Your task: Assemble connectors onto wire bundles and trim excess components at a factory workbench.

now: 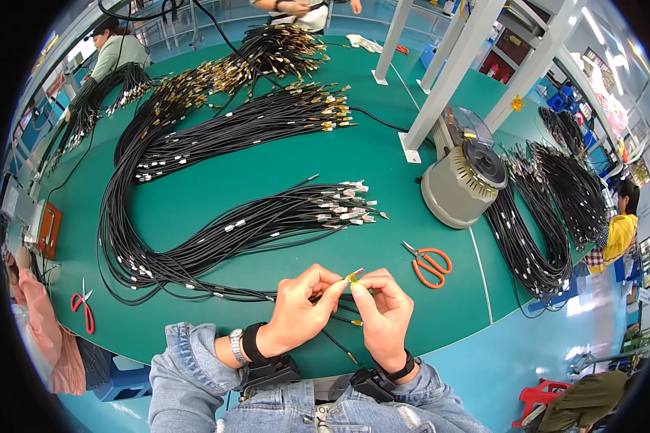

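Both hands meet over the near edge of the green table (282,173). The left hand (300,310) and right hand (383,310) pinch, thumb against forefinger, a small strip of yellow tape (354,275) around the tip of a thin black cable (296,297). The wrapping step seems in hand; next likely needs pressing the tape flat. Orange-handled scissors (430,263) lie to the right of the hands, and a grey round tape dispenser (461,184) stands beyond them.

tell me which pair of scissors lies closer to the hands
The orange-handled scissors, lying just right of the right hand. The red-handled scissors lie far off at the table's left edge.
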Motion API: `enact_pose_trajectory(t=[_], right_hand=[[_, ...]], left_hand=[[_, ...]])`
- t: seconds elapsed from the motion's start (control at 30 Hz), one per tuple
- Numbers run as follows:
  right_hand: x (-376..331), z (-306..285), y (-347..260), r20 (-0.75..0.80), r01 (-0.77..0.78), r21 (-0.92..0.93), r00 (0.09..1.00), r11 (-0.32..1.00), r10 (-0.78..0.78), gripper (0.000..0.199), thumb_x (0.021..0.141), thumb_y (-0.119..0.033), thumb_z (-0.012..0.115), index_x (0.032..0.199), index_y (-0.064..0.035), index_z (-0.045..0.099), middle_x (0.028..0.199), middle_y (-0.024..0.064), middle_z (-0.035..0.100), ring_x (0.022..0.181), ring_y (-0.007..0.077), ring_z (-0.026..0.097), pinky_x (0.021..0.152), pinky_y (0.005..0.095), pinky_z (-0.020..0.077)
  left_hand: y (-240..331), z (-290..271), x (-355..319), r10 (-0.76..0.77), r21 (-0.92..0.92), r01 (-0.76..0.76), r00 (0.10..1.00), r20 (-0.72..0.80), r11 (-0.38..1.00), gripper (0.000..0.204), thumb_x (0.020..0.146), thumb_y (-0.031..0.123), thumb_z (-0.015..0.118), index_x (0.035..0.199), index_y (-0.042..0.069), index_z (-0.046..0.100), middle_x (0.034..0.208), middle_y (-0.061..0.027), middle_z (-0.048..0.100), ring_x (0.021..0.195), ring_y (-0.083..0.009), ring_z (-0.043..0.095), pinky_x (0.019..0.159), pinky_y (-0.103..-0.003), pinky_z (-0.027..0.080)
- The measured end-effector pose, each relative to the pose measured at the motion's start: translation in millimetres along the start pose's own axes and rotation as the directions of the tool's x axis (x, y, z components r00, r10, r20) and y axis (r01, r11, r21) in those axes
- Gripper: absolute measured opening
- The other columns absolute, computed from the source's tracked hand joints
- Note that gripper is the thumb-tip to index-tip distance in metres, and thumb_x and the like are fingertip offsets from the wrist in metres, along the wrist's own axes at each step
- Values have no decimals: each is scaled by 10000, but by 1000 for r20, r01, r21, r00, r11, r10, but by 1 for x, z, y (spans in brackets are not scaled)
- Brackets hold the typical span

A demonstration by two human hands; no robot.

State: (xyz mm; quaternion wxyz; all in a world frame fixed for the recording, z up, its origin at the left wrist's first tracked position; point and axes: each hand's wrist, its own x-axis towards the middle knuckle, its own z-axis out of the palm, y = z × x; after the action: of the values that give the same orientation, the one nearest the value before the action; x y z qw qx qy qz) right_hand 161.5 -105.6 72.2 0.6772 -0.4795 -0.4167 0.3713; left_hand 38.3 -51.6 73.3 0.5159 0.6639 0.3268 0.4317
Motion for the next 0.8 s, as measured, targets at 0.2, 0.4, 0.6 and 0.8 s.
enact_pose_trajectory(t=[0.2,0.4,0.6,0.8], right_hand=[[1,0,-1,-2,43,-54,999,998,-43,54,813,51,594,861,26,590,856,52,555,778,106,494,706,230,394],[1,0,0,-5,14,-38,1000,999,-14,40,818,42,596,854,26,590,856,51,556,780,106,495,709,230,395],[0,0,1,-1,-4,-39,1000,999,4,26,827,23,600,851,26,590,864,49,561,776,104,507,713,231,407],[1,-1,6,-13,-51,35,999,998,51,31,828,13,606,854,27,597,862,51,571,779,103,523,719,229,420]], left_hand=[[-1,2,-1,27,19,-27,999,-40,999,74,849,37,610,879,-25,583,592,-44,603,485,-56,525,418,-208,378],[-2,0,-1,33,30,-32,999,-19,999,125,851,15,596,968,-27,610,637,-52,626,526,-62,553,451,-200,416],[-1,2,-2,21,-34,-22,999,-43,999,138,855,23,596,982,-29,617,636,-44,614,526,-48,528,446,-203,407],[3,0,-1,-14,-92,14,1000,-2,996,106,877,46,573,936,-38,600,650,-43,598,536,-58,526,462,-213,415]])
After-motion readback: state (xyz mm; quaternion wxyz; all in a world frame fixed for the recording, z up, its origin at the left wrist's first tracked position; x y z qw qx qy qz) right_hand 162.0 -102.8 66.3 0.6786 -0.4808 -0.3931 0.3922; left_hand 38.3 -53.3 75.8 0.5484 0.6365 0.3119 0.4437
